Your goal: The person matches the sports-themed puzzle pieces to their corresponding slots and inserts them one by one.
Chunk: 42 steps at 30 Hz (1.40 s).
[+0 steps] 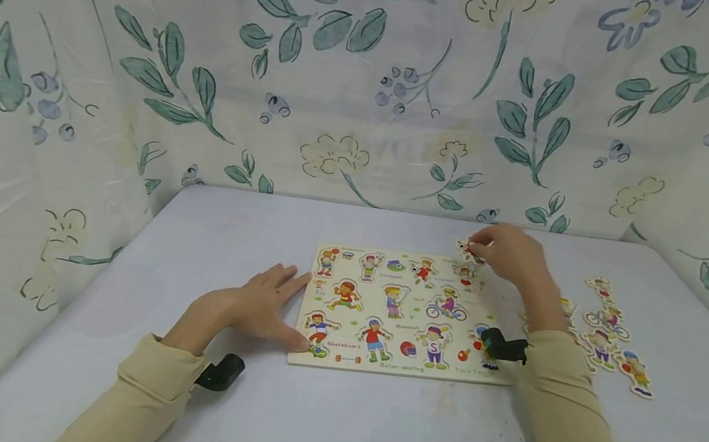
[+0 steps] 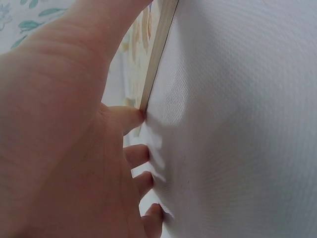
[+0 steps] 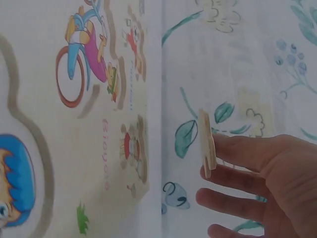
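Observation:
Thumb and forefinger of my right hand [image 1: 511, 253] pinch a small wooden puzzle piece [image 1: 462, 247] just beyond the far right part of a puzzle board [image 1: 321, 362]. Edge-on in the right wrist view, the piece [image 3: 207, 144] shows its thin bare wood, with the other fingers extended below. The board carries printed children doing sports in shaped recesses. My left hand [image 1: 259, 306] lies spread at the board's left side, thumb on the near left corner. In the left wrist view, its forefinger meets the board's edge [image 2: 156, 64] and the other fingertips rest on the cloth.
Several loose figure pieces [image 1: 603, 348] lie to the right of the board, partly behind my right forearm. A white cloth [image 1: 331, 430] covers the table. Flower-patterned sheeting [image 1: 397, 138] hangs behind and at the sides.

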{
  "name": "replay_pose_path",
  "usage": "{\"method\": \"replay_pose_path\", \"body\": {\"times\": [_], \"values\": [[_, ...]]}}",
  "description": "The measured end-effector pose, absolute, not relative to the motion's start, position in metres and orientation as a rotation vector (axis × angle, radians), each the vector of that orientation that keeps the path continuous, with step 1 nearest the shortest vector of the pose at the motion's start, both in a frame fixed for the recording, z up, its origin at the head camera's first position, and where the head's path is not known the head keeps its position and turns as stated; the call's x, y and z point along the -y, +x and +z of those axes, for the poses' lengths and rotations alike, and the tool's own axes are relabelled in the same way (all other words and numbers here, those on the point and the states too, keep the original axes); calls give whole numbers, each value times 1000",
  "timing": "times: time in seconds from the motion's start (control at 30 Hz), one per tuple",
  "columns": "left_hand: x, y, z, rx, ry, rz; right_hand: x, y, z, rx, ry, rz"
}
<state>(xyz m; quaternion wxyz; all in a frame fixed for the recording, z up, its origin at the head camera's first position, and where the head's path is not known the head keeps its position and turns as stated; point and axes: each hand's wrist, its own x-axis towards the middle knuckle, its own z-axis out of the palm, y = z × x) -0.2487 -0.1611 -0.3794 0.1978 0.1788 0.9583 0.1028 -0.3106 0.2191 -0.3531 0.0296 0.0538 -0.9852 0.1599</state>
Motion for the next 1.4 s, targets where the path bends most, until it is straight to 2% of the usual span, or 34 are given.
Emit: {"method": "replay_pose_path", "body": {"times": [0.83, 1.4], "values": [[159, -254, -381, -2677, 501, 284, -183, -313, -361, 3158, 311, 435], [161, -252, -382, -2685, 506, 280, -166, -314, -364, 3227, 510, 432]]}}
